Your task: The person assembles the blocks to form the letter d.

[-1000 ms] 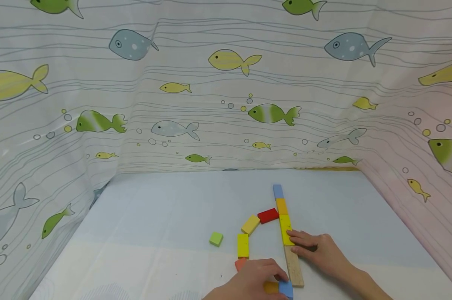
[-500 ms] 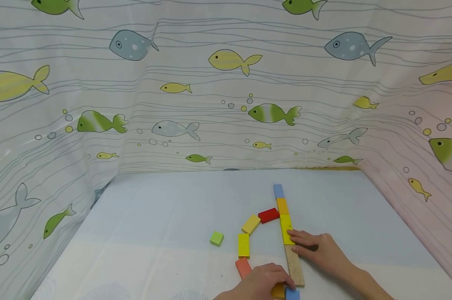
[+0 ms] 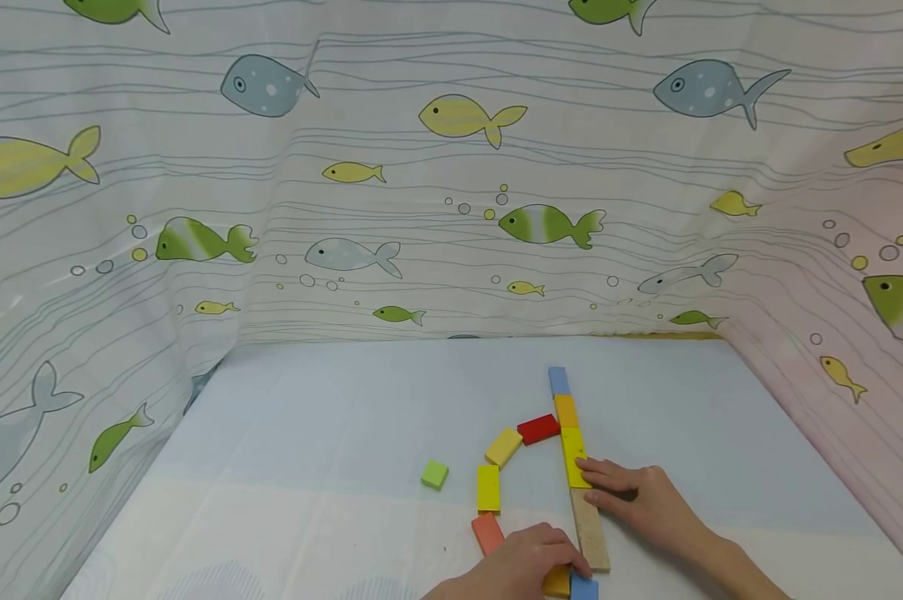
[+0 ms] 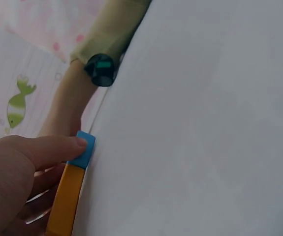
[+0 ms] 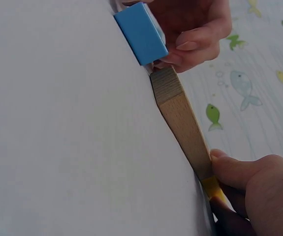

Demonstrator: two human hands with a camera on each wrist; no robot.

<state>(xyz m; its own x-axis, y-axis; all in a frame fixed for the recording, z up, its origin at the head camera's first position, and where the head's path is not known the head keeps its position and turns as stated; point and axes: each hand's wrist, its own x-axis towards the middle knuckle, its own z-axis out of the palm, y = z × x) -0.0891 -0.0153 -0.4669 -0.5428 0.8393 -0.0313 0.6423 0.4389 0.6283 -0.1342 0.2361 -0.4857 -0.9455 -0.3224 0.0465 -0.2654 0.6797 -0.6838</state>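
Note:
A straight row of blocks runs away from me in the head view. It has a wooden block nearest, then a yellow block, an orange block and a blue block at the far end. My right hand rests its fingertips along the right side where yellow meets wood. At the front, my left hand pinches a near blue block; its thumb lies on that block in the left wrist view. A golden-orange block adjoins it, partly covered by the hand.
A curve of blocks continues left of the row: red, pale yellow, yellow and coral. A small green block lies apart to the left. Fish-patterned cloth walls the white table.
My left hand has shifted slightly right and toward me with the blue block and the orange one beside it, uncovering more of the coral block. My right hand stays put.

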